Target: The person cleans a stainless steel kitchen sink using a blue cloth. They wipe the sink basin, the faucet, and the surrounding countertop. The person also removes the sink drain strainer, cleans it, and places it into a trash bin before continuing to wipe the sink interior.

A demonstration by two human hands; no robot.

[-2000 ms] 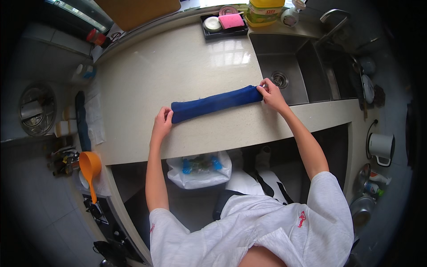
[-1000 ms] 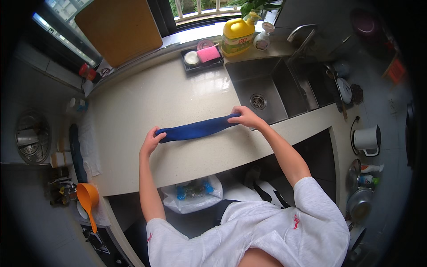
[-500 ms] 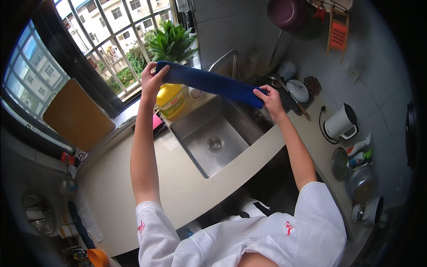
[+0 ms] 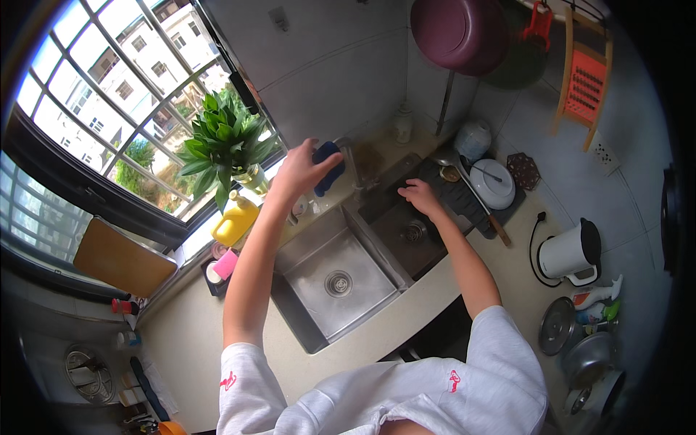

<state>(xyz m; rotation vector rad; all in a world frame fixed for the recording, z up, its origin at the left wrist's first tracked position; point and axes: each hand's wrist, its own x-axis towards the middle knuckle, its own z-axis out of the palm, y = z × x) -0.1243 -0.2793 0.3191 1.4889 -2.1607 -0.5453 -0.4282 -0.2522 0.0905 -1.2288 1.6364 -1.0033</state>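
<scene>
My left hand [image 4: 299, 172] is closed on a dark blue cloth [image 4: 329, 168], which hangs in a short bunch beside the faucet [image 4: 354, 168] behind the sink. My right hand [image 4: 420, 195] is above the smaller right basin [image 4: 404, 230], fingers loosely bent and apart, with nothing seen in it. In front of the hands is the larger steel basin [image 4: 330, 254] with its round drain [image 4: 338, 283].
A yellow jug [image 4: 235, 220] and a potted plant [image 4: 225, 138] stand by the barred window. A pink sponge [image 4: 225, 264] lies left of the sink. To the right are a dark drying mat [image 4: 464, 196] with a white lidded bowl [image 4: 493, 183], and a white kettle [image 4: 570, 251].
The cloth was stretched between both hands; my right hand has let go and lowered over the right basin. The left hand now holds it bunched by the faucet. The view has shifted.
</scene>
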